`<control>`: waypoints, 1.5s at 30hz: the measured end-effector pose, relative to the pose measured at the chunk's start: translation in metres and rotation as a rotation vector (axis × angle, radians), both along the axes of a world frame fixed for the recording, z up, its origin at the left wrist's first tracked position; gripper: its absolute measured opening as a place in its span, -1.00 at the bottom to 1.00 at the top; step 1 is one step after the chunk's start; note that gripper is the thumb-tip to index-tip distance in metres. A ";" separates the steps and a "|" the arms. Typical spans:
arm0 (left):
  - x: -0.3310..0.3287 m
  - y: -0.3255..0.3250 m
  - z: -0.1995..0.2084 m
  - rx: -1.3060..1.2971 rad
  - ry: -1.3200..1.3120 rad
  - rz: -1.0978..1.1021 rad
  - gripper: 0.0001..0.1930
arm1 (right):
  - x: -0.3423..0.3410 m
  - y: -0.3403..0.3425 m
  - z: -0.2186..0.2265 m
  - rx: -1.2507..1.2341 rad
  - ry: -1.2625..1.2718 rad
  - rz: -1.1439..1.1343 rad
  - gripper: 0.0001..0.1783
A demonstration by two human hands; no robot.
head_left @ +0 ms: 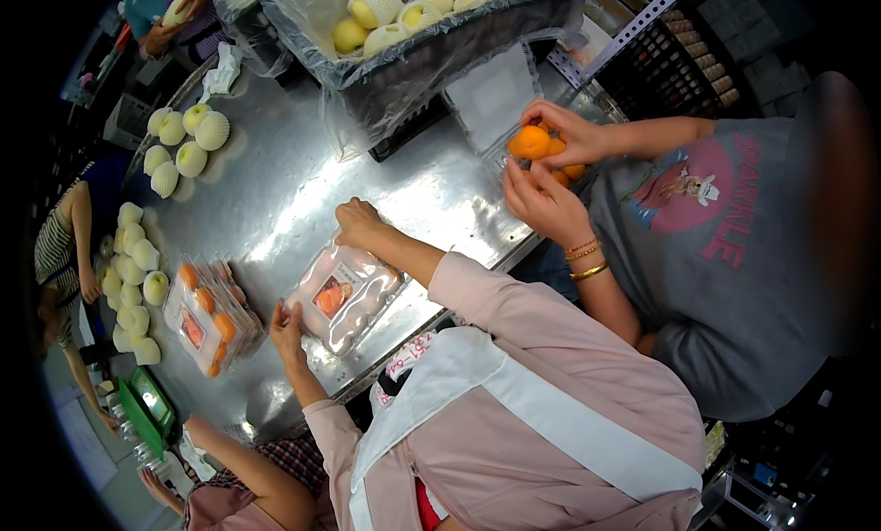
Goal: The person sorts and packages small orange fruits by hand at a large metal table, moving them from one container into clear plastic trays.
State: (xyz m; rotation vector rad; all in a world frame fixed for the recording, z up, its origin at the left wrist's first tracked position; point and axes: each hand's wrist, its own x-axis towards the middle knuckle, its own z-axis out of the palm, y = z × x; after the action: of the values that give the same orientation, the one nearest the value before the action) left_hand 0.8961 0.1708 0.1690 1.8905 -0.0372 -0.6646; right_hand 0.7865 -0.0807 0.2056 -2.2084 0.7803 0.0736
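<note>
A clear plastic fruit box with a picture label lies on the metal table in front of me. Round, pale moulded shapes show through it; I cannot tell whether fruit is inside. My left hand is at the box's left edge, thumb and fingers bent around it. At its far edge, my right hand has its fingers curled in and pressed together on the plastic. To the left of my left hand lies a stack of similar clear boxes with orange fruit inside.
Pale fruits in foam nets sit along the table's left side. A lined black crate of such fruit stands at the far side. On my right a co-worker's hands hold orange fruits; other people work at left.
</note>
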 end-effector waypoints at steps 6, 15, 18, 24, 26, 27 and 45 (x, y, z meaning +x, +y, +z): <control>-0.003 -0.001 0.002 0.039 -0.067 0.010 -0.42 | 0.006 -0.006 -0.006 -0.025 0.011 0.040 -0.62; -0.010 -0.010 0.023 0.160 -0.051 -0.040 -0.36 | 0.003 -0.002 -0.007 -0.019 -0.030 0.031 -0.57; -0.009 0.001 0.027 0.074 0.185 -0.155 -0.35 | 0.003 0.012 -0.014 -0.016 -0.170 -0.067 -0.51; -0.048 0.036 0.001 -0.115 0.291 0.131 -0.41 | -0.027 0.033 0.007 -0.165 -0.230 -0.211 -0.46; -0.073 0.033 0.004 -0.130 0.309 0.198 -0.40 | -0.046 0.031 0.005 -0.350 -0.237 -0.289 -0.44; -0.083 0.036 0.002 -0.231 0.398 0.260 -0.39 | -0.054 0.026 0.017 -0.078 -0.044 -0.139 -0.44; -0.140 -0.008 0.011 -0.012 0.521 -0.552 -0.72 | -0.023 0.046 -0.016 -0.170 -0.203 0.155 -0.57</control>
State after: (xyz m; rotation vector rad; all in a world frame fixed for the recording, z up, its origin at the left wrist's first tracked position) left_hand 0.7558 0.1633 0.1799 1.6439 -0.2325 -1.5109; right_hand 0.7637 -0.0351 0.1897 -2.3886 0.5194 -0.1440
